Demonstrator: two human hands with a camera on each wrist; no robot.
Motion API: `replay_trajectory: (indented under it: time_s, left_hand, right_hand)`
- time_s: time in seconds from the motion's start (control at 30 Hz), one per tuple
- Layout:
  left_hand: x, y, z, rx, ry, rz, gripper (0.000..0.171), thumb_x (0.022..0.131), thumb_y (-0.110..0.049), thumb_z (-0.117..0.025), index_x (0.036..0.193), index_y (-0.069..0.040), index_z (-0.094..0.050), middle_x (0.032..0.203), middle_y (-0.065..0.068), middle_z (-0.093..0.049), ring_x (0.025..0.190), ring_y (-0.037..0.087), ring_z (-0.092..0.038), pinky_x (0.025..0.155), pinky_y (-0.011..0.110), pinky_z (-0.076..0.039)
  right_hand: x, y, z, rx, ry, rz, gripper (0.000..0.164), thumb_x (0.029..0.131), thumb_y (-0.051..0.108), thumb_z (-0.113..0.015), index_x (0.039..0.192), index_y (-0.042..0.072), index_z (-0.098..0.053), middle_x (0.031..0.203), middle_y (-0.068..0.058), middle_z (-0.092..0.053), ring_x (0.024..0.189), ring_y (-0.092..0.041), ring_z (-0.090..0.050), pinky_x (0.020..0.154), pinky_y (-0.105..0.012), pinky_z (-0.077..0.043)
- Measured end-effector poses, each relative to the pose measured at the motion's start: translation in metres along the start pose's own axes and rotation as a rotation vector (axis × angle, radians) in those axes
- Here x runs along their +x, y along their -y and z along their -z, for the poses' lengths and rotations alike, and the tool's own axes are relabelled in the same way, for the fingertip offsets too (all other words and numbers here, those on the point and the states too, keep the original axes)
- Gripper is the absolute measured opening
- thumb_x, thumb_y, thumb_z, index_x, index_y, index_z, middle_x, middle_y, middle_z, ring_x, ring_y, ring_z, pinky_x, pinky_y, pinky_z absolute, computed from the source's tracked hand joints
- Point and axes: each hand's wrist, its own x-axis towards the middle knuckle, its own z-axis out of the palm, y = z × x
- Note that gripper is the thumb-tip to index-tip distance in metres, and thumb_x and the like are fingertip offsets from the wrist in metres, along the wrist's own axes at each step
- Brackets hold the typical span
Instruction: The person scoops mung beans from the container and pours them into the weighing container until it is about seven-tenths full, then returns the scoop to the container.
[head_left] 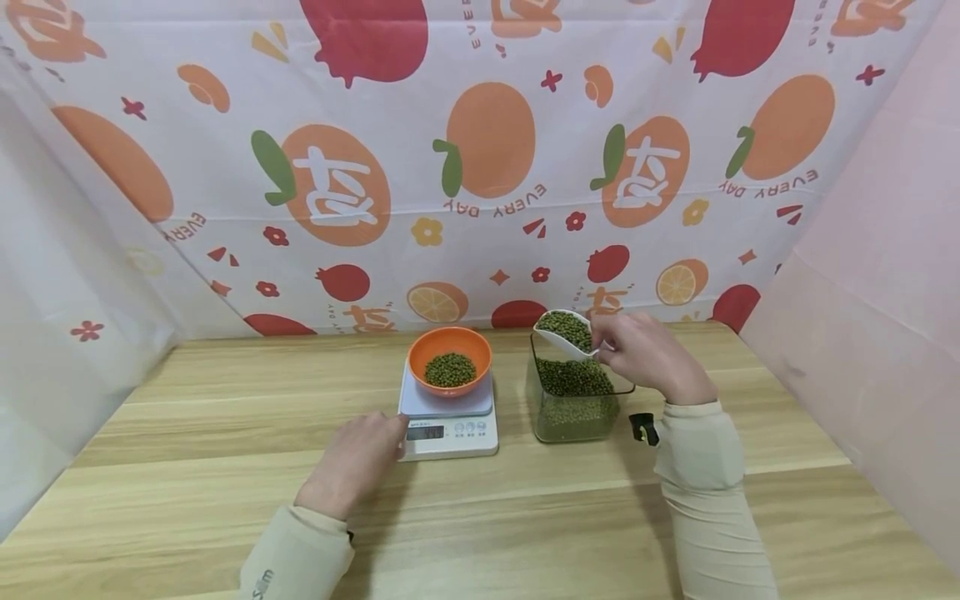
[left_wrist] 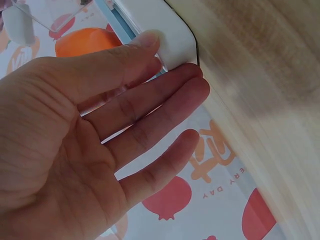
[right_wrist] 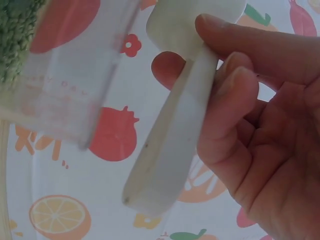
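Observation:
My right hand point(head_left: 648, 354) grips a white scoop point(right_wrist: 172, 145) by its handle, above a clear square container point(head_left: 573, 425) of green mung beans. Mung beans point(head_left: 566, 329) heap in the scoop's bowl, which overlaps the container's back rim in the head view. To the left, an orange bowl point(head_left: 425, 346) with some mung beans point(head_left: 450, 370) in it stands on a white kitchen scale point(head_left: 450, 447). At the scale's front left corner is my left hand point(head_left: 360, 458); in the left wrist view its thumb and fingertips touch the corner, the other fingers loosely extended.
A small black object point(head_left: 643, 428) lies on the wooden table point(head_left: 480, 533), right of the container, close to my right sleeve. A fruit-printed curtain point(head_left: 480, 250) hangs along the table's back edge, with pale curtains on both sides.

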Motion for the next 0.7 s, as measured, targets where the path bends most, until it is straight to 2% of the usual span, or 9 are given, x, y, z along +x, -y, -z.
replay_trajectory:
  time_s: [0.33,0.7]
  left_hand:
    - [-0.001,0.001,-0.003,0.018,-0.022,-0.008,0.013,0.07,0.0,-0.068,0.08,-0.001,-0.06,0.06,0.007,-0.055,0.051,0.015,-0.048,0.046,0.031,-0.045]
    - [-0.001,0.0,-0.002,-0.035,0.0,0.012,0.019,0.068,-0.002,-0.072,0.083,-0.002,-0.061,0.065,0.008,-0.059,0.057,0.018,-0.053,0.052,0.033,-0.048]
  right_hand:
    - [0.007,0.01,0.0,0.015,-0.002,0.023,0.014,0.073,0.003,-0.065,0.073,0.015,-0.056,0.066,0.003,-0.055,0.059,-0.014,-0.043,0.053,-0.032,-0.038]
    - [0.012,0.019,0.002,0.055,0.015,0.018,0.011,0.075,0.005,-0.064,0.073,0.014,-0.057,0.066,0.003,-0.054,0.059,-0.015,-0.042,0.054,-0.033,-0.037]
